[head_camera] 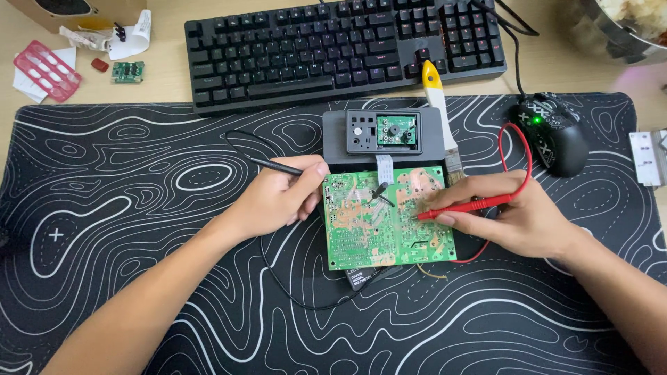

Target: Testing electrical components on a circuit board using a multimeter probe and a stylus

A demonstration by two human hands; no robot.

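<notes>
A green circuit board [368, 229] lies solder side up in the middle of a black desk mat [139, 208]. My left hand [278, 198] grips a black test probe [274, 164], its tip resting on the board's upper middle. My right hand [514, 219] holds a red test probe [472, 205] whose tip touches the board's right half. A red lead [526, 149] loops back from it. Behind the board sits a dark grey device casing [333, 139] with a small green board inside, joined by a flat ribbon cable [384, 167].
A black keyboard [340, 48] lies behind the mat, a black mouse [552, 132] at right. A yellow-handled brush [438, 104] leans beside the casing. A small green module [128, 71], a red tray [45, 69] and paper scraps sit at far left. A metal bowl [618, 31] stands at top right.
</notes>
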